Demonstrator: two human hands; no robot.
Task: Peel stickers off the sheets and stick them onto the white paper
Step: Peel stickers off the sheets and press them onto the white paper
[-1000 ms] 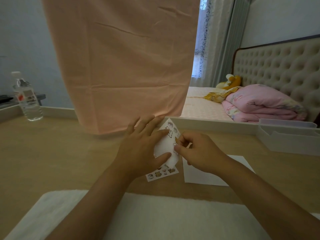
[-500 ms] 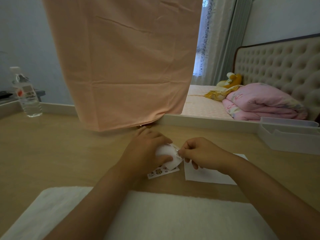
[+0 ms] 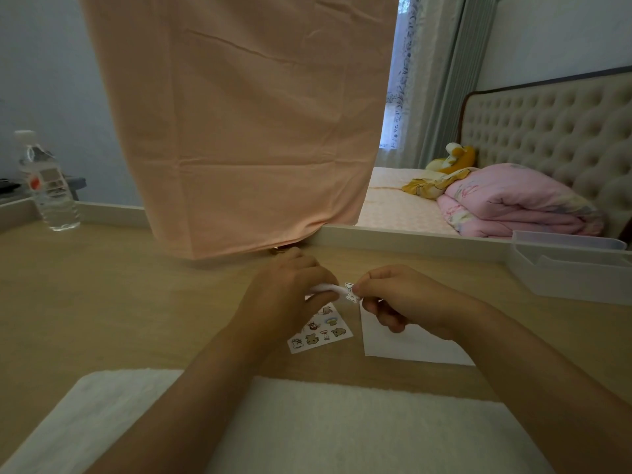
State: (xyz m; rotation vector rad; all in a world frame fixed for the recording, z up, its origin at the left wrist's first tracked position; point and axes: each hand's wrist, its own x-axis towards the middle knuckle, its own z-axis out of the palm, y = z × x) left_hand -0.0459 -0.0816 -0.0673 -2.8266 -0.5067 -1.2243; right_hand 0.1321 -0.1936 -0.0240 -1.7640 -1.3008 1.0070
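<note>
My left hand point(image 3: 285, 295) sits just left of the frame's centre, fingers curled round a sticker sheet point(image 3: 324, 288) that is bent into a white roll, with only its right end poking out between thumb and fingers. My right hand point(image 3: 407, 299) is right beside it, slightly right of centre. Its thumb and forefinger pinch a small white cartoon sticker point(image 3: 350, 293), and the other fingers are tucked under. The sticker hangs in the gap between my two hands, its left edge meeting the rolled sheet; I cannot tell whether it has come fully free. Below my left hand a second sheet point(image 3: 321, 329) of little brown animal stickers lies flat on the wooden table point(image 3: 119, 302). The white paper point(image 3: 407, 345) lies flat just right of that sheet, under my right hand and forearm. A white towel point(image 3: 307, 425) covers the near edge of the table along the bottom of the frame. A water bottle point(image 3: 48, 189) stands at the far left, a peach cloth point(image 3: 239, 124) hangs across the top centre, a white tray point(image 3: 567, 271) sits at the right edge, and a folded pink quilt point(image 3: 513, 203) lies on the bed behind it.
</note>
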